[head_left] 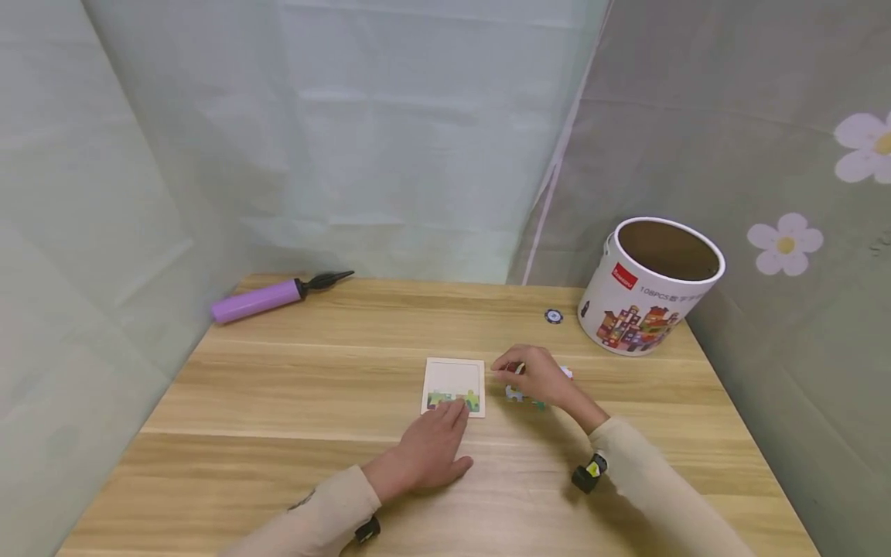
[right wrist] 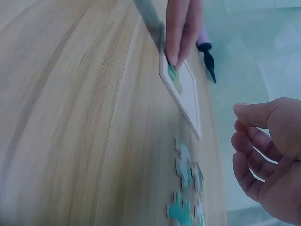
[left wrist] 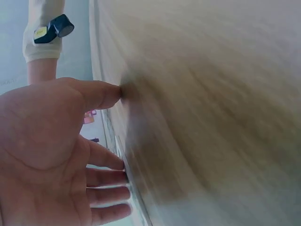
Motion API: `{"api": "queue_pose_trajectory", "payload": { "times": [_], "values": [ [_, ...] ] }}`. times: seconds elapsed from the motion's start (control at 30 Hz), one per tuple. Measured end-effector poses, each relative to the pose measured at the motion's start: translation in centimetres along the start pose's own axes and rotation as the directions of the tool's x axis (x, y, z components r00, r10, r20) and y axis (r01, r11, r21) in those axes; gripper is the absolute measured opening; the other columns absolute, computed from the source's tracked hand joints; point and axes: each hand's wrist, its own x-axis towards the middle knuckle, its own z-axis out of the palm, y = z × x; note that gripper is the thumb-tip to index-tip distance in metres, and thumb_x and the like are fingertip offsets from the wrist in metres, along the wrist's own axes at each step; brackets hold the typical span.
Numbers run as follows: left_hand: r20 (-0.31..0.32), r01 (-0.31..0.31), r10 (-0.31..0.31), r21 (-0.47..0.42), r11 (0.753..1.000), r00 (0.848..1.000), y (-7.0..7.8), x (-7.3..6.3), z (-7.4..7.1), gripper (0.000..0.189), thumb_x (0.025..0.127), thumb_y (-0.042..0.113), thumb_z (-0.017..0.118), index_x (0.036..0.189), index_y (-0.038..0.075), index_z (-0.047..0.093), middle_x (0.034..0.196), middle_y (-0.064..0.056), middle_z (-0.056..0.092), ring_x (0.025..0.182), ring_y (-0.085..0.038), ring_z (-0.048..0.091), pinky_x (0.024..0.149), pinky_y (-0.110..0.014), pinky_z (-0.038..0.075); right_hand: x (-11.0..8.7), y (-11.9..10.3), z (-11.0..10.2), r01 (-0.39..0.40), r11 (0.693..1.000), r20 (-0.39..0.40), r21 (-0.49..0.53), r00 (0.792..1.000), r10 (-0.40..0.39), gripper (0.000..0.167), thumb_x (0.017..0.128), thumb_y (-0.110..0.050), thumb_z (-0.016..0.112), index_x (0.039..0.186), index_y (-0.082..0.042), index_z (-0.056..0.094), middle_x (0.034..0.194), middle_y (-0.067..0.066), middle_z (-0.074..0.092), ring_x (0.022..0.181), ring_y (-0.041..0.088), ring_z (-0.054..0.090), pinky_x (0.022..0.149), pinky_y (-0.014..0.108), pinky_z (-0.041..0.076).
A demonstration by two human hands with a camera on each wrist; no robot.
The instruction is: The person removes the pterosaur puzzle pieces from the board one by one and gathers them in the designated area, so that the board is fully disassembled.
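A small white puzzle board point(head_left: 454, 377) lies on the table with green jigsaw pieces point(head_left: 437, 398) along its near edge. My left hand point(head_left: 435, 449) rests its straight fingertips on those pieces. The left wrist view shows this palm with fingers extended and spread. My right hand point(head_left: 539, 377) is raised just right of the board, above several loose jigsaw pieces point(head_left: 513, 394) that it partly covers. In the right wrist view its fingers are loosely bent and nothing shows between them. Blue and teal loose pieces point(right wrist: 181, 209) lie beside the board there.
A white printed bucket point(head_left: 643, 290) stands at the back right, with a dark blue poker chip point(head_left: 553, 316) left of it. A purple hand pump point(head_left: 261, 300) lies at the back left. Cloth curtains point(head_left: 418, 155) border the wooden table point(head_left: 278, 433).
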Motion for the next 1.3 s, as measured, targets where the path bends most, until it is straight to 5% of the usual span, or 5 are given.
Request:
{"api": "queue_pose_trajectory", "payload": {
  "times": [0.17, 0.4, 0.7, 1.3],
  "values": [
    [0.006, 0.022, -0.023, 0.05, 0.998, 1.0, 0.6, 0.0, -0.1, 0.072, 0.1, 0.051, 0.056, 0.152, 0.002, 0.046, 0.157, -0.016, 0.045, 0.145, -0.031, 0.042, 0.116, -0.046, 0.037, 1.3, -0.6, 1.3, 0.008, 1.0, 0.045, 0.013, 0.999, -0.008, 0.008, 0.093, -0.012, 0.076, 0.1, -0.012, 0.08, 0.092, -0.004, 0.074, 0.08, 0.007, 0.065, 0.071, 0.024, 0.055],
    [0.028, 0.019, -0.02, 0.019, 1.0, 0.999, 1.5, -0.1, -0.2, 0.07, 0.103, 0.045, 0.053, 0.151, -0.004, 0.043, 0.159, -0.021, 0.04, 0.147, -0.033, 0.039, 0.118, -0.042, 0.037, 3.0, -1.2, 3.0, 0.037, 0.999, 0.124, 0.017, 0.992, -0.038, 0.01, 0.095, -0.013, 0.074, 0.103, -0.012, 0.08, 0.096, -0.004, 0.076, 0.085, 0.008, 0.066, 0.076, 0.025, 0.055],
    [-0.017, 0.028, -0.028, 0.015, 0.999, 0.999, 2.0, -0.3, 0.6, 0.075, 0.104, 0.048, 0.05, 0.151, -0.009, 0.04, 0.159, -0.026, 0.037, 0.148, -0.035, 0.037, 0.12, -0.04, 0.035, 4.8, -2.0, 4.9, 0.085, 0.996, 0.214, 0.008, 0.973, -0.085, 0.013, 0.096, -0.014, 0.073, 0.107, -0.011, 0.079, 0.104, -0.001, 0.076, 0.091, 0.01, 0.068, 0.081, 0.026, 0.056],
    [-0.045, 0.038, -0.036, 0.045, 0.998, 0.998, 1.8, -0.7, 1.2, 0.075, 0.104, 0.05, 0.049, 0.15, -0.009, 0.042, 0.158, -0.024, 0.04, 0.148, -0.033, 0.037, 0.117, -0.039, 0.037, 5.3, -3.5, 7.5, 0.089, 0.994, 0.249, -0.065, 0.966, -0.07, 0.007, 0.091, -0.022, 0.08, 0.093, -0.016, 0.081, 0.087, -0.008, 0.07, 0.078, 0.001, 0.062, 0.074, 0.021, 0.053]
  ]
}}
